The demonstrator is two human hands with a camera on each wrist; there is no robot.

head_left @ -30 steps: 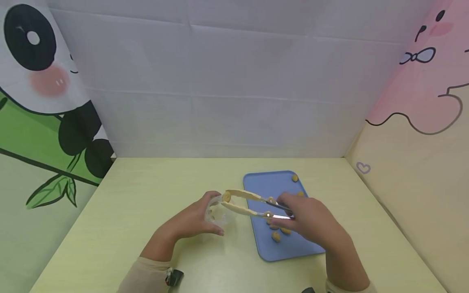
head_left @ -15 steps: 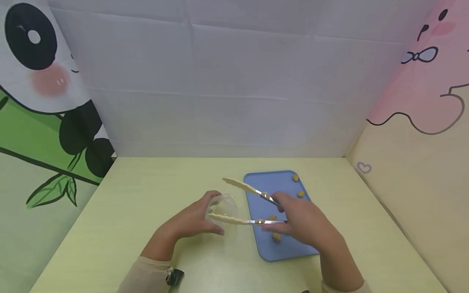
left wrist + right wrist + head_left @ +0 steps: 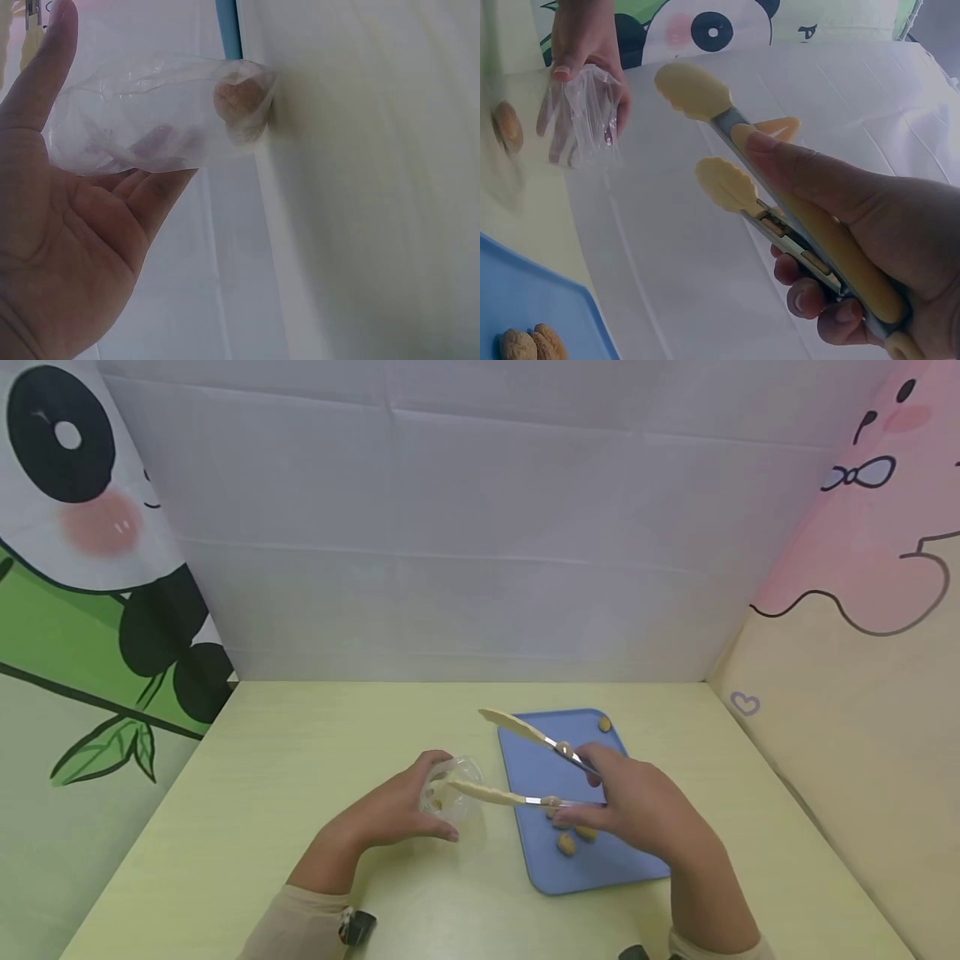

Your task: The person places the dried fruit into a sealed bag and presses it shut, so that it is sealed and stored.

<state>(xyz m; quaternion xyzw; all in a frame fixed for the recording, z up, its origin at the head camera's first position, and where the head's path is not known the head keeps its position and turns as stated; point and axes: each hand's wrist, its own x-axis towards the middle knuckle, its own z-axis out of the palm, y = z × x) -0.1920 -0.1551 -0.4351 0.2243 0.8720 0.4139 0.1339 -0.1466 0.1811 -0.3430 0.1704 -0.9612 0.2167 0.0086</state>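
My left hand [image 3: 397, 802] holds a clear plastic bag [image 3: 150, 112], thumb on one side of its mouth and fingers on the other. At the bag's bottom lies a brown walnut [image 3: 241, 97], seen through the plastic. My right hand [image 3: 645, 802] grips a pair of tongs [image 3: 780, 202] with metal arms and cream scalloped tips. The tongs' arms are spread apart with nothing between them. In the head view, their lower tip overlaps the bag's mouth, while the upper one is over the far left edge of the blue tray [image 3: 540, 868].
Several walnuts [image 3: 566, 844] lie on the tray, mostly in its near half, with one walnut [image 3: 604, 724] by its far right corner. The pale yellow table [image 3: 322, 727] ends at a white cloth backdrop [image 3: 480, 568]. Cartoon-printed panels [image 3: 847, 552] flank both sides.
The tongs pinched a walnut at the bag's mouth a second ago; their arms have since spread and let it go. My right hand dipped leftward, then shifted back right. My left hand stays put.
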